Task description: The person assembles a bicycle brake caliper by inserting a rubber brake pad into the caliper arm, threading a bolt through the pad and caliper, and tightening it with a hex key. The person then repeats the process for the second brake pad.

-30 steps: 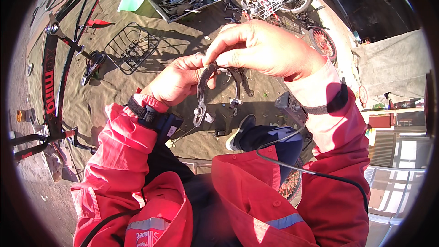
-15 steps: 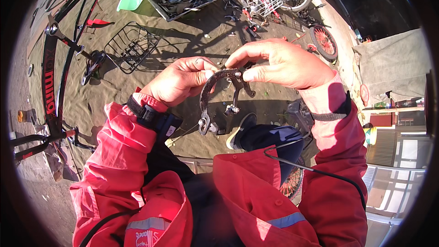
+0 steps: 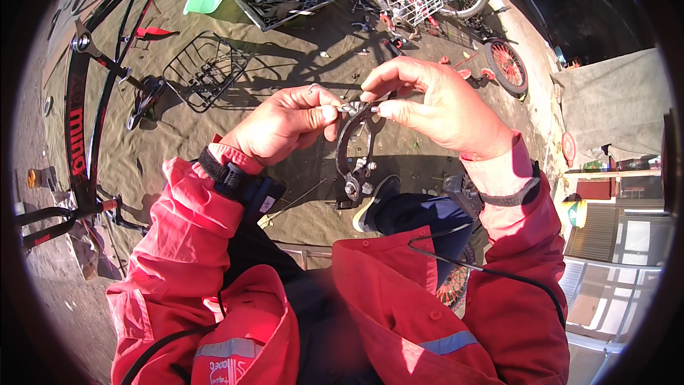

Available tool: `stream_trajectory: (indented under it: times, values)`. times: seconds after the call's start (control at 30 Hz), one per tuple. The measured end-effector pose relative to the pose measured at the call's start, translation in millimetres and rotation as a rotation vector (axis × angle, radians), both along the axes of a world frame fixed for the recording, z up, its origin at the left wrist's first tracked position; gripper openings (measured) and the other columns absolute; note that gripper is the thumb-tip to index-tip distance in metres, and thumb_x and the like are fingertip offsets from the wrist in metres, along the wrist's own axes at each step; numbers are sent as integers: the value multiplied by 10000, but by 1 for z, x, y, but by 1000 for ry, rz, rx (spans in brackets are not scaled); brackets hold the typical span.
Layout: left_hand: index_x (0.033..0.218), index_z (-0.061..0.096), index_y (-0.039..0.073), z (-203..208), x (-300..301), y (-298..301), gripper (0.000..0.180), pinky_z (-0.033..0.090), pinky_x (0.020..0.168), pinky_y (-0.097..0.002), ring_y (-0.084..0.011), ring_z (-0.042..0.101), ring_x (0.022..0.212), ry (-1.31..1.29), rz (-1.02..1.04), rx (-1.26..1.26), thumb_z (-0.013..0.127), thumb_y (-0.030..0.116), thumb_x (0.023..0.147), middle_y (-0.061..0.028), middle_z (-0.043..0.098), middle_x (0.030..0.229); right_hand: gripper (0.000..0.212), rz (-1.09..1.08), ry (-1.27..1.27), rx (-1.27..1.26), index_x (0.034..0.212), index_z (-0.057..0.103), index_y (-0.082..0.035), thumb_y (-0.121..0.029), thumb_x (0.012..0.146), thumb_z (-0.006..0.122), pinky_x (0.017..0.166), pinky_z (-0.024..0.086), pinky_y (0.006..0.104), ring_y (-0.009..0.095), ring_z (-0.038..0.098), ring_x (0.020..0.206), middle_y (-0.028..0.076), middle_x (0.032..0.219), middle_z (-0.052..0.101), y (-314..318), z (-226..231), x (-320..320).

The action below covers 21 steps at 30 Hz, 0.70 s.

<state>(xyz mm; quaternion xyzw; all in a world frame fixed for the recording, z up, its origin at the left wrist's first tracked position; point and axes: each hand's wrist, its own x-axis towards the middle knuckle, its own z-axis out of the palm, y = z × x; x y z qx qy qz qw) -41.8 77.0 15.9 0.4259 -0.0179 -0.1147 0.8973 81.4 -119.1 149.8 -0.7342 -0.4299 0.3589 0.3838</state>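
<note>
Where my two hands meet: a black brake caliper hangs in hard sunlight between my left hand and right hand, its lower ends toward my near side.
Left hand: thumb and forefinger pinch the silver fitting at the caliper's top.
Right hand: thumb and fingertips curl around that same end, just to the right; whether they grip something small or merely touch, I cannot tell.
Black caliper: nothing visible supports it from below, so a slackened left pinch could let it swing or drop.
Silver fitting: small and partly covered by my fingertips, it could slip loose if turned without a firm hold.
Ground cloth: creased, shadow-streaked and littered with bits on the far side, it could hide whatever falls.
Dark shoe: just right of the caliper's lower ends in view, it could send a dropped part bouncing.
</note>
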Motion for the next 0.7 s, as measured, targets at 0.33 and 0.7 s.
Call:
stream_trajectory:
  times: [0.33,0.7]
  values:
    - [1041,674,87,-3,0,-5,147,274,525,-214,-39,394,582,29,4,14,667,200,947,54,618,788,208,-9,40,40,1118,605,-15,17,912,605,823,497,256,94,619,921,20,965,640,-10,-11,-7]
    - [1026,669,84,-3,1,-11,140,287,504,-199,-42,406,563,13,-26,54,623,209,982,24,641,772,133,74,326,38,1060,593,-11,-12,930,616,807,525,276,125,636,879,40,965,631,-14,-17,12]
